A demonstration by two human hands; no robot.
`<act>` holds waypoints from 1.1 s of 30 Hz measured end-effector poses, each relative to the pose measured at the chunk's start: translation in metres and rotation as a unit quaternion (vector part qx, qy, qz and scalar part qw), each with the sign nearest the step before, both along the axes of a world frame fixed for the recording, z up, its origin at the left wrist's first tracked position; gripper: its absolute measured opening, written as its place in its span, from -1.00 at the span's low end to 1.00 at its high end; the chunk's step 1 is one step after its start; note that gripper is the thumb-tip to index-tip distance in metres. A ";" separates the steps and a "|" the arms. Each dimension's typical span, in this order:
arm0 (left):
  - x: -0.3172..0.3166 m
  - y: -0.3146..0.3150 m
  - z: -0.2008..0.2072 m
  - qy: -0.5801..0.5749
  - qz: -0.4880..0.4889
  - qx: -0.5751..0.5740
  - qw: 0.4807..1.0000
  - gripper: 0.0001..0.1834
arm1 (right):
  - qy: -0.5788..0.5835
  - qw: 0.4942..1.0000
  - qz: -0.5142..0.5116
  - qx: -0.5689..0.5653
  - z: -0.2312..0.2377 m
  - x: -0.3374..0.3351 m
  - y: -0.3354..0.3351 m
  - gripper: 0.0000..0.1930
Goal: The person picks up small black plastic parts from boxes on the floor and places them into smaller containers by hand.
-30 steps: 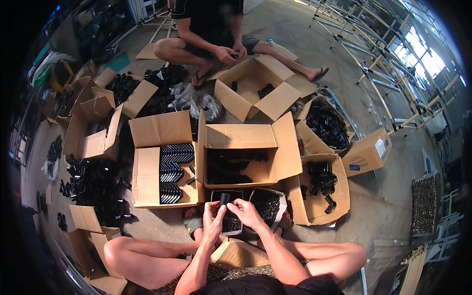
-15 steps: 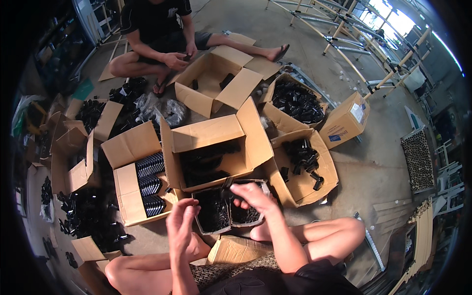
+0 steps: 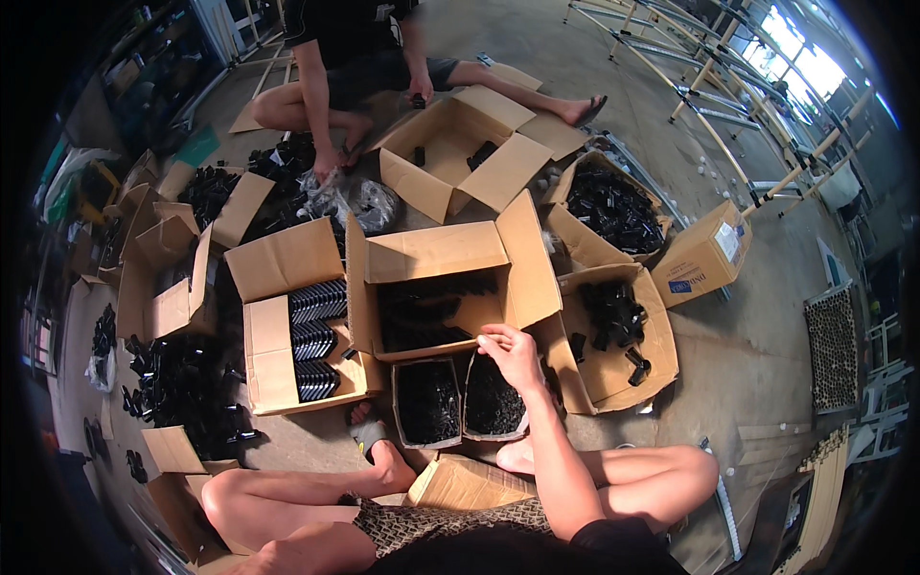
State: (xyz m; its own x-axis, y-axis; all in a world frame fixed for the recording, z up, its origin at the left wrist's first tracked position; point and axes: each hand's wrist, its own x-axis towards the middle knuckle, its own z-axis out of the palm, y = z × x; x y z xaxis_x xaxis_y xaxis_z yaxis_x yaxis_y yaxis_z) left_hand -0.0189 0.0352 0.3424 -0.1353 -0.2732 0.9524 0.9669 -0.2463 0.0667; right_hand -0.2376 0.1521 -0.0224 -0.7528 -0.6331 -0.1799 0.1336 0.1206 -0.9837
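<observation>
My right hand (image 3: 510, 355) hovers over the near rim of a large open carton (image 3: 436, 254) with black pieces in it. Its fingers are loosely curved, the thumb a little apart, and I see nothing between them. Just below are two small bins, a left bin (image 3: 400, 414) and a right bin (image 3: 467, 402), both filled with small black parts. Only part of my left arm (image 3: 311, 548) shows at the lower edge; the left hand is out of sight. To the left, an open carton (image 3: 270, 359) holds neat rows of black angled pieces (image 3: 316, 340).
A co-worker (image 3: 350, 48) sits opposite, beside an open carton (image 3: 450, 149) and clear plastic bags (image 3: 369, 206). At right are a carton of black fittings (image 3: 613, 311) and a closed box (image 3: 704, 254). Loose black pieces (image 3: 182, 388) cover the floor at left.
The black piece in my right hand is gone, and that hand is now at the large carton's rim. My left hand has dropped out of view. The co-worker's hand has reached down toward the plastic bags.
</observation>
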 end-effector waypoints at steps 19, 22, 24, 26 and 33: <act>0.029 -0.095 -0.076 -0.390 0.164 -0.001 0.906 -0.78 | 0.202 0.780 0.237 0.543 -0.087 -0.055 -0.104 -0.75; -0.004 -0.154 -0.196 -0.671 0.352 0.088 0.647 -0.82 | 0.202 0.799 0.224 0.520 -0.090 -0.058 -0.101 -0.74; -0.003 -0.181 -0.311 -0.752 0.479 -0.015 0.452 -0.83 | 0.213 0.810 0.212 0.504 -0.081 -0.049 -0.106 -0.74; -0.010 -0.177 -0.374 -0.760 0.487 -0.167 0.396 -0.84 | 0.251 0.834 0.176 0.459 -0.092 -0.054 -0.096 -0.74; -0.008 -0.170 -0.445 -0.757 0.472 -0.280 0.354 -0.78 | 0.291 0.919 0.042 0.265 -0.093 -0.045 -0.080 -0.71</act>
State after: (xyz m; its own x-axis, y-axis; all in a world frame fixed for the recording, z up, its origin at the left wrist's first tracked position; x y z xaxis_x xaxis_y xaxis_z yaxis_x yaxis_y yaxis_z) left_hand -0.0270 -0.1343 -0.1026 -0.7068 -0.7032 -0.0765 -0.6485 0.6010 0.4671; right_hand -0.2822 0.0718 -0.1152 -0.7720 -0.6326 -0.0623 -0.4268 0.5885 -0.6867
